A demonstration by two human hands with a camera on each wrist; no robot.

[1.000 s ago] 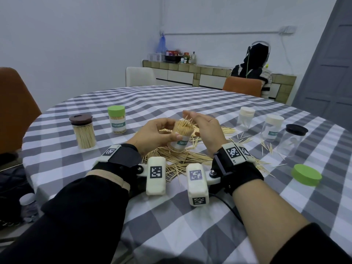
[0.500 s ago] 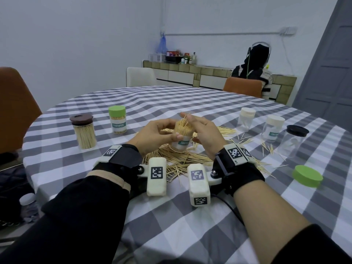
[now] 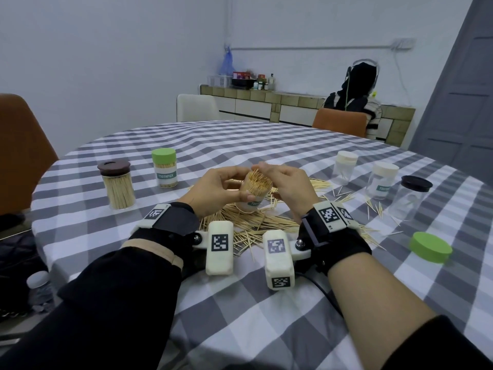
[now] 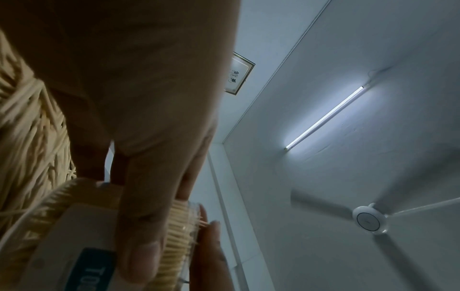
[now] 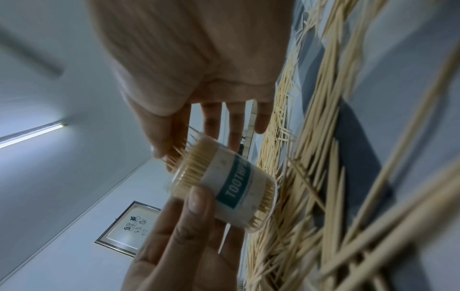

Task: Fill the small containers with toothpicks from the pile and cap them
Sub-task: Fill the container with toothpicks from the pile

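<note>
A small clear container (image 3: 253,200) with a "TOOTHPICK" label, packed full of toothpicks and uncapped, is tilted above the loose toothpick pile (image 3: 248,229) on the checked tablecloth. My left hand (image 3: 241,182) grips its side, thumb across the label (image 5: 196,200). My right hand (image 3: 269,174) lies over its open mouth with fingers nearly straight (image 5: 234,122), and the fingertips touch the protruding toothpick tips. The left wrist view shows the same container (image 4: 74,236) under my thumb (image 4: 139,246). A loose green lid (image 3: 430,247) lies at the right.
Two capped, filled jars stand at the left: brown-lidded (image 3: 117,188) and green-lidded (image 3: 164,169). At the right stand three capped see-through containers, two white-lidded (image 3: 345,168) (image 3: 382,182), one black-lidded (image 3: 410,198). Stray toothpicks lie near them. Chairs ring the table; a person sits beyond.
My right hand came down from a raised, spread pose onto the container's toothpick tips. The left hand tilted the container a little toward me.
</note>
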